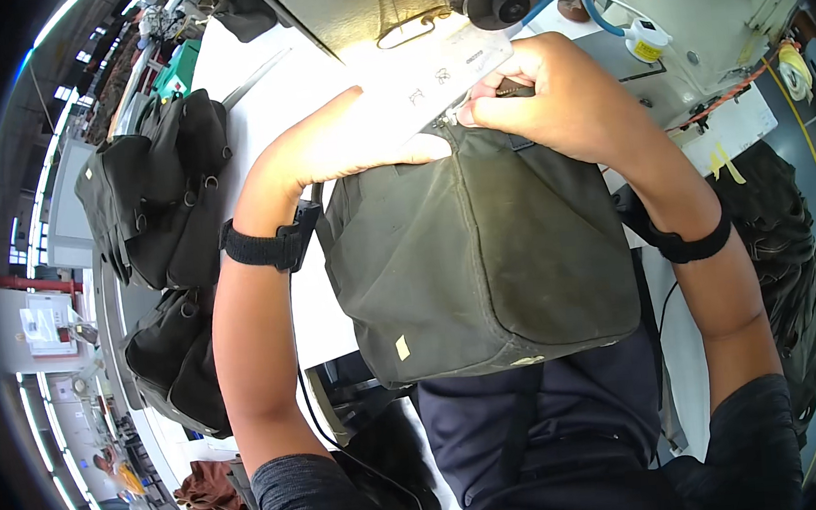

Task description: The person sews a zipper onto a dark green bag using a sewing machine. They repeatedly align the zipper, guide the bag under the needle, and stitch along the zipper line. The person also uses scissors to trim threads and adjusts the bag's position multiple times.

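A dark olive canvas bag (pixel 484 249) hangs over my lap at the table's edge, its seamed side toward me. My left hand (pixel 365 138), bleached by glare, grips the bag's upper left edge with the thumb along the near side; its other fingers are mostly washed out. At the top of the seam my right hand (pixel 535 96) is closed, thumb against fingers, on a zipper end (pixel 513 87) of the bag. Between the hands a pale translucent strip with small printed marks (pixel 452 77) slants across the bag's top edge.
Above my hands stands a sewing machine (pixel 695 2) with a dark round knob (pixel 500 0) and blue tubing. Two dark bags (pixel 159 193) (pixel 181 359) lie on the left. Dark cloth pieces (pixel 780 226) are piled at the right; brown cloth (pixel 221 500) lies lower left.
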`<state>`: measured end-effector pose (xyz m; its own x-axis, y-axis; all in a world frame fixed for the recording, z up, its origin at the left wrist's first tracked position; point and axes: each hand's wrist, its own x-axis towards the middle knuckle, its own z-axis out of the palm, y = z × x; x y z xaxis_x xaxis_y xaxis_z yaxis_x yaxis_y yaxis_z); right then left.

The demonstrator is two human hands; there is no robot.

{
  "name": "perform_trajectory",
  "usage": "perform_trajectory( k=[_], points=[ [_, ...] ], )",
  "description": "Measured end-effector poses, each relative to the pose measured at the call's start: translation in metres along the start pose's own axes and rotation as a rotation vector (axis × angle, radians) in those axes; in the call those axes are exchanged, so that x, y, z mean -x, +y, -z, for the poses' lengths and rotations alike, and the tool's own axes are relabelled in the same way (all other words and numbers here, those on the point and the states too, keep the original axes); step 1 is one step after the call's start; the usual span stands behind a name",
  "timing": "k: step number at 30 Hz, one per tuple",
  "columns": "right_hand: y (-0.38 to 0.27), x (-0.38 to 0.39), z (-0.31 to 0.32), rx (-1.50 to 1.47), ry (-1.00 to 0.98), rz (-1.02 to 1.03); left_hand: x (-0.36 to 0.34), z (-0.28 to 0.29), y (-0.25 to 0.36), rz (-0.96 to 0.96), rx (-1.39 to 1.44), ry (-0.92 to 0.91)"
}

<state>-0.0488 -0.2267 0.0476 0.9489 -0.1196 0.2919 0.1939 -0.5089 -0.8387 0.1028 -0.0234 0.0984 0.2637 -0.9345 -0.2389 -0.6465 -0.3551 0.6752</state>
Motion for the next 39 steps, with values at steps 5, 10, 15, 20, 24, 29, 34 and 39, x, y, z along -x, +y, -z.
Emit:
perform_trajectory(
  k=[5,10,15,20,24,29,34,39],
  points=[
    [0.000,0.001,-0.002,-0.013,0.019,0.001,-0.002,0.000,0.002,-0.017,-0.008,0.007],
    [-0.003,0.001,-0.001,0.017,0.028,-0.032,-0.003,0.001,0.004,-0.024,-0.014,0.003],
    [-0.004,0.000,-0.001,0.023,0.031,-0.043,-0.003,0.005,0.003,-0.024,-0.021,0.002],
    [0.003,-0.002,-0.003,-0.012,0.054,0.010,-0.004,0.008,0.004,-0.024,-0.020,-0.005],
    [-0.001,-0.003,-0.002,0.009,0.027,-0.043,-0.004,0.007,0.005,-0.027,-0.025,-0.006],
    [0.007,-0.003,-0.004,-0.009,0.053,-0.002,-0.007,0.008,0.007,-0.032,-0.030,-0.006],
    [0.006,-0.006,-0.005,-0.007,0.063,0.023,-0.003,0.012,0.010,-0.018,-0.045,0.007],
    [0.000,0.001,-0.006,0.065,0.114,-0.039,-0.006,0.012,0.007,-0.025,-0.065,0.022]
  ],
)
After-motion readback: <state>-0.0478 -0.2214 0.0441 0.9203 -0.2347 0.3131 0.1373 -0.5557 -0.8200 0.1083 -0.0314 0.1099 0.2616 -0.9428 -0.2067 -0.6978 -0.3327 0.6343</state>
